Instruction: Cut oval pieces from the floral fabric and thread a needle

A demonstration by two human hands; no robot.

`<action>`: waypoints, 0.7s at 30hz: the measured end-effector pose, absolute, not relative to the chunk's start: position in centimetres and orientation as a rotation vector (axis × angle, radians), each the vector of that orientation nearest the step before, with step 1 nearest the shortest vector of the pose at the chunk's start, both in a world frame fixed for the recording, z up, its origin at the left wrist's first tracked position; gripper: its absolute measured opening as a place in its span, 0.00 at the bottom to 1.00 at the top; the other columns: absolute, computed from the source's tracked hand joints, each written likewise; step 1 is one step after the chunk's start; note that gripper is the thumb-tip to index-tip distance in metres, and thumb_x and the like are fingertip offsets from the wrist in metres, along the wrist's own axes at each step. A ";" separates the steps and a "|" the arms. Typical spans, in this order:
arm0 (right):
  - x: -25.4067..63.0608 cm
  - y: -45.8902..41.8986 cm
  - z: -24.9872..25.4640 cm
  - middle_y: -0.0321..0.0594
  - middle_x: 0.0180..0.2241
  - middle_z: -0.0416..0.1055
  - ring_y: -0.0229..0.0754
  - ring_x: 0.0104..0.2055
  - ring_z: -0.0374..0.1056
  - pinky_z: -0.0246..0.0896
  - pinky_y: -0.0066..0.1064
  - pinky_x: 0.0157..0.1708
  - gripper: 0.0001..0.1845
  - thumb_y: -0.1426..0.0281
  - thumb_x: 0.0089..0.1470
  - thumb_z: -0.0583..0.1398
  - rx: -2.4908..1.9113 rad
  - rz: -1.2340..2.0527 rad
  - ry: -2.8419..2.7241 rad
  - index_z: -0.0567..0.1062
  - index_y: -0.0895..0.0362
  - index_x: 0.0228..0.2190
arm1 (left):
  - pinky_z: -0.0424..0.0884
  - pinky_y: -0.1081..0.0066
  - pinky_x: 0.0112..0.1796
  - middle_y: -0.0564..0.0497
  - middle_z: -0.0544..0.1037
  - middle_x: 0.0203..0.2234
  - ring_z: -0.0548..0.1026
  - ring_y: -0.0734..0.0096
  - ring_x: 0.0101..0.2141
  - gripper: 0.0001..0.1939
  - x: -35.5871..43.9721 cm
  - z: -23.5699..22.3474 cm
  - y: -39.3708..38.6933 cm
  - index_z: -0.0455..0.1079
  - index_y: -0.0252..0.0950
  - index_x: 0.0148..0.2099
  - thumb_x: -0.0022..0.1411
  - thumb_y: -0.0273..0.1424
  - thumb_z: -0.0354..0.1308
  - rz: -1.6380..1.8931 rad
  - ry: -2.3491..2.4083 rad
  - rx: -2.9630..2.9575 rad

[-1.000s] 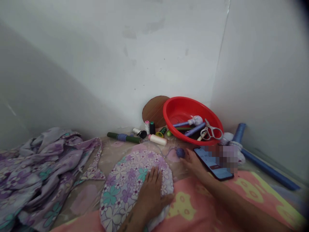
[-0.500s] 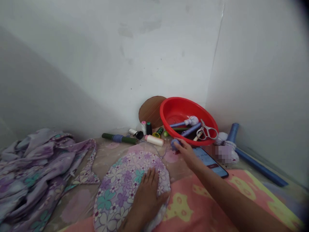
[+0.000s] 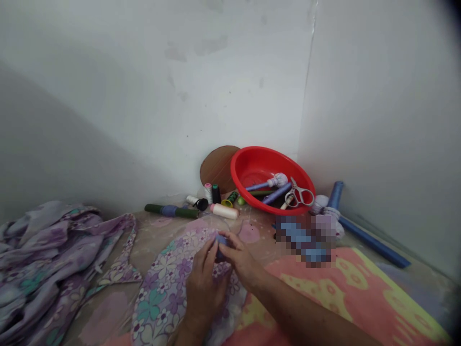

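My left hand (image 3: 207, 283) and my right hand (image 3: 241, 259) meet over a round floral fabric piece (image 3: 154, 298). Between their fingertips is a small blue-purple ball (image 3: 222, 247), gripped by both; the fingers partly cover it, and its exact kind does not show. The fabric piece lies flat, with white, purple and teal flowers, its right part hidden under my hands and forearms.
Behind stand a red basin (image 3: 248, 197) with scissors (image 3: 299, 196) inside, and a brown disc (image 3: 216, 168). Several thread spools, including a cream one (image 3: 224, 211), lie before them. Floral cloth (image 3: 54, 259) is heaped left; a blue rod (image 3: 374, 242) lies right.
My right hand has brought the blue-purple ball from beside the basin back over the fabric piece. My left hand has lifted off the fabric and closed on the ball too.
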State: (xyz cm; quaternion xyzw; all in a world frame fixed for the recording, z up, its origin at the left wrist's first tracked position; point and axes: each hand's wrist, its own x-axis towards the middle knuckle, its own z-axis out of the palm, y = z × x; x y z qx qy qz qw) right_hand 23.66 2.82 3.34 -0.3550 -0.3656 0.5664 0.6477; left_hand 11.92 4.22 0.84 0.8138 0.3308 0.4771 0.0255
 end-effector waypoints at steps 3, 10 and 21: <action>22.8 2.7 2.6 0.38 0.38 0.64 0.38 0.38 0.61 0.56 0.31 0.37 0.24 0.67 0.36 0.62 -0.824 1.308 -0.810 0.66 0.54 0.39 | 0.60 0.63 0.45 0.43 0.65 0.47 0.62 0.61 0.46 0.26 11.5 0.4 4.8 0.54 0.37 0.54 0.52 0.29 0.53 1.457 1.041 2.571; 23.8 3.0 1.5 0.36 0.26 0.65 0.34 0.26 0.61 0.57 0.26 0.26 0.14 0.62 0.44 0.56 -1.031 1.076 -0.966 0.69 0.58 0.31 | 0.64 0.62 0.41 0.44 0.70 0.40 0.68 0.59 0.40 0.20 11.1 0.6 5.4 0.63 0.36 0.47 0.50 0.35 0.55 1.357 1.156 2.186; 24.5 3.9 -0.1 0.33 0.23 0.64 0.30 0.18 0.58 0.53 0.23 0.19 0.13 0.72 0.38 0.55 -1.018 1.260 -1.165 0.67 0.58 0.32 | 0.68 0.70 0.31 0.47 0.75 0.32 0.72 0.64 0.30 0.25 11.5 1.6 5.9 0.68 0.32 0.39 0.38 0.39 0.62 1.205 0.988 1.256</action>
